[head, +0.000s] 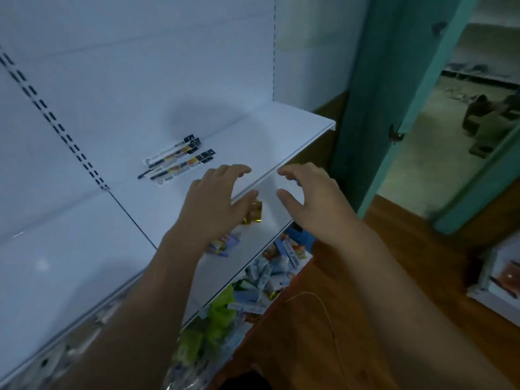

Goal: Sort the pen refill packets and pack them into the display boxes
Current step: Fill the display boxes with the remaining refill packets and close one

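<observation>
Saw, well to the left of the left hand (213, 198), a white back panel (118, 66) crossed by a slotted upright (57, 126) slanting down to the shelf joint. Found a wide white shelf section (56, 263) below and left of that forearm, dimly lit, with one pale glare spot.

Noted the pen refill packets (176, 160) lying flat in a small loose pile on the upper shelf (261, 136), just beyond and left of the left hand's fingertips, touched by neither hand.

Held the left hand palm-down over the front edge of that shelf, fingers spread and slightly bent, gripping nothing. Glimpsed a gold foil packet (254, 213) just under its thumb on the lower shelf (216, 274), and a colourful packet (222, 244) close beside its wrist.

Held the right hand (312, 198) near the left but apart from it, likewise palm-down, fingers splayed and empty.

Made out, between the two forearms and under the lower shelf, a jumble of blue-and-white small boxes (261, 277) and green packets (221, 308). Saw a wooden floor (281, 347) beneath the right forearm, with a thin pale cord (309, 293) curving across it.

Found a teal door (374, 94) just right of the right hand. Beyond it, glimpsed a grey floor (436, 153) with dark shapes (489, 122) too blurred to name. Spotted, far right, a white crate (486, 294), contents unclear.
</observation>
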Available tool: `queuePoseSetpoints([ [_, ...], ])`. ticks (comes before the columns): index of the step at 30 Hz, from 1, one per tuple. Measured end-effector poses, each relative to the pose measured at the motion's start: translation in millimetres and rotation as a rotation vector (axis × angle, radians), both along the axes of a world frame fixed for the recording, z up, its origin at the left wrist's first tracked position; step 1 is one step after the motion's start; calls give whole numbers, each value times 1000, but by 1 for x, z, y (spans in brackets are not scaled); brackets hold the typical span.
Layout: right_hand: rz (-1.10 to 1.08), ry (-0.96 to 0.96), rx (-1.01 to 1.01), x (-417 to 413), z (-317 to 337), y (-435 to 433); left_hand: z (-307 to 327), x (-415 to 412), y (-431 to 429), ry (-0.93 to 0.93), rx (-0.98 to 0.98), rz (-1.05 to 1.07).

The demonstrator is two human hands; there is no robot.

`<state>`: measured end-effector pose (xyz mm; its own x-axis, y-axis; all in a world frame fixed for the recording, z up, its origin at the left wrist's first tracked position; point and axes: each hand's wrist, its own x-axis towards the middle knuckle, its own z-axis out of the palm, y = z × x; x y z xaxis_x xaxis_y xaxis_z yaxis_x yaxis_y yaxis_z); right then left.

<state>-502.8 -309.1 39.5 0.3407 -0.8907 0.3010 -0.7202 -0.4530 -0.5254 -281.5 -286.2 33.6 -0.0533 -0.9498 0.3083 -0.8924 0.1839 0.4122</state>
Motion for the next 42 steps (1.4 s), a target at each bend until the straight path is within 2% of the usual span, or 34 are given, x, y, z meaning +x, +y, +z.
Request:
queuePoseSetpoints([
  [8, 272, 11, 25, 66, -8, -119, -29, 71, -68, 14, -6, 284],
  [15, 467, 122, 78, 140, -23, -197, -41, 120, -103, 49, 26, 462],
  [22, 654, 312, 171, 208, -47, -260, -59, 141, -101, 0, 158, 623],
  [25, 725, 378, 180, 223, -55, -279, -60, 136, -101, 34, 160, 686],
  [29, 829, 373, 190, 231, -60, -296, -62, 124, -104, 53, 201, 760],
  [34, 939, 415, 277, 234, -60, -305, -63, 111, -110, 19, 195, 836],
  [39, 1039, 345, 354, 232, -46, -311, -63, 109, -110, -82, 171, 873],
  [42, 1124, 328, 320, 231, -34, -312, -59, 114, -111, -96, 125, 846],
])
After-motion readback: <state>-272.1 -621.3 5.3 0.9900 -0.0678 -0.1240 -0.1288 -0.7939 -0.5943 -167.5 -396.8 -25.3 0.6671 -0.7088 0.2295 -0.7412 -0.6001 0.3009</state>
